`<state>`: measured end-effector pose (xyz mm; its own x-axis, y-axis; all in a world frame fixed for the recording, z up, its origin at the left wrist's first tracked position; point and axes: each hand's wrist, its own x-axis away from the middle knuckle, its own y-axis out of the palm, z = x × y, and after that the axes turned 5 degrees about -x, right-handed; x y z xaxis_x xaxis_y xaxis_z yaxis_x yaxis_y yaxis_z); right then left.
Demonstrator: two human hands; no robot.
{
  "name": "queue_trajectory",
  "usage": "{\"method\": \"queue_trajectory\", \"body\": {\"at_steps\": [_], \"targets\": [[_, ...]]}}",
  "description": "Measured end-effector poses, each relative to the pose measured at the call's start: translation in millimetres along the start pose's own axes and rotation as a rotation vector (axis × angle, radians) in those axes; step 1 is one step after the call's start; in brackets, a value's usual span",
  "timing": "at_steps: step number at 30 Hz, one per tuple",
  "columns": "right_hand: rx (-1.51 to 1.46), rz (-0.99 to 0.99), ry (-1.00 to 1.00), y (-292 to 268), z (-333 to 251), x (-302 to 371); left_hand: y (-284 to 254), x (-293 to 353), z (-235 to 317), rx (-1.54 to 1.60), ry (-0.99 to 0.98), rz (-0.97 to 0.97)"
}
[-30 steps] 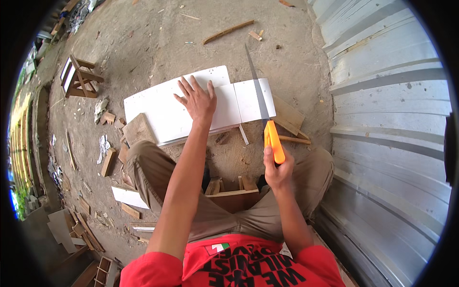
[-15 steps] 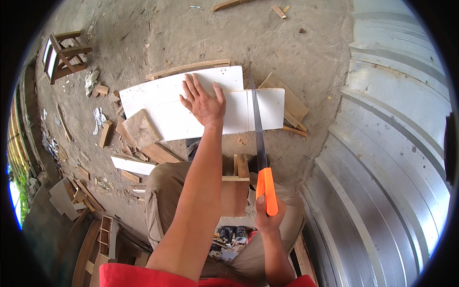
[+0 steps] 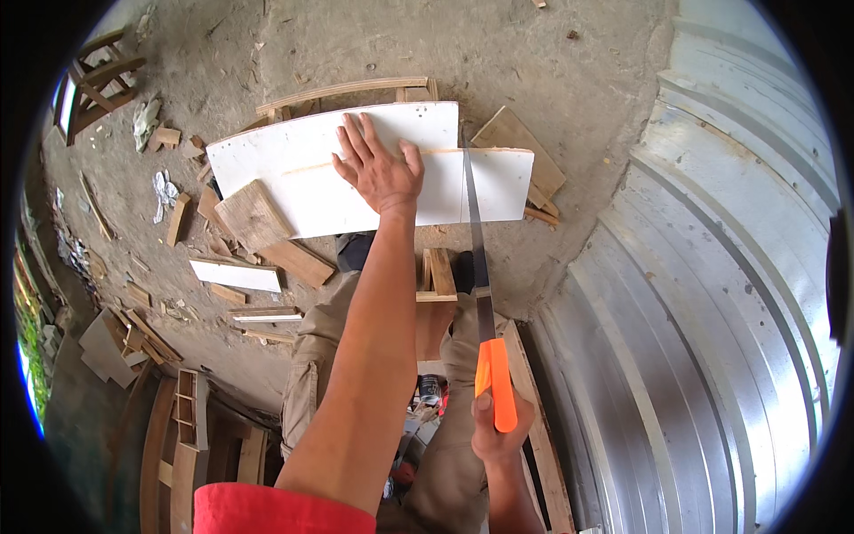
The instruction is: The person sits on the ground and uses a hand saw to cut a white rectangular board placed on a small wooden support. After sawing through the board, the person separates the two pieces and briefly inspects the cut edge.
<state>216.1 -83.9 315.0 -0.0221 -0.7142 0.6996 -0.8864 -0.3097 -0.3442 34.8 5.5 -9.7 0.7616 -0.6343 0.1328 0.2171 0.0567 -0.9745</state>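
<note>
My left hand (image 3: 381, 173) presses flat with spread fingers on white boards. The far white board (image 3: 285, 142) partly overlaps or adjoins the near white board (image 3: 342, 207), which reaches farther right. Wrapped round the orange handle of a handsaw (image 3: 476, 209) is my right hand (image 3: 498, 429), low in the view. The saw's blade points away from me and lies across the near board along a thin line, left of its right end. Whether the teeth have cut into the board cannot be made out.
A wooden stool or box (image 3: 436, 298) stands between my legs. Wood offcuts (image 3: 253, 218) lie left of the boards, and a brown plank (image 3: 520, 147) lies at their right end. Corrugated metal sheeting (image 3: 658, 294) rises on the right. A small wooden stool (image 3: 98, 84) sits far left.
The saw and my right hand have been drawn back toward me, so the handle sits lower. My left hand stays on the boards. The whole view has shifted slightly.
</note>
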Motion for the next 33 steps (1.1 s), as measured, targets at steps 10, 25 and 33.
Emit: {"method": "queue_trajectory", "body": {"at_steps": [10,25,33], "targets": [[0.057,-0.017,0.133,8.0,-62.7,-27.7,-1.5,-0.3,0.2,-0.005,-0.046,-0.062],[0.104,-0.074,-0.013,69.0,-57.9,-157.4,-1.3,3.6,-3.6,0.013,-0.033,0.001],[-0.091,0.001,-0.148,52.6,-15.6,-128.6,4.2,0.5,-1.0,-0.009,-0.021,0.022]]}}
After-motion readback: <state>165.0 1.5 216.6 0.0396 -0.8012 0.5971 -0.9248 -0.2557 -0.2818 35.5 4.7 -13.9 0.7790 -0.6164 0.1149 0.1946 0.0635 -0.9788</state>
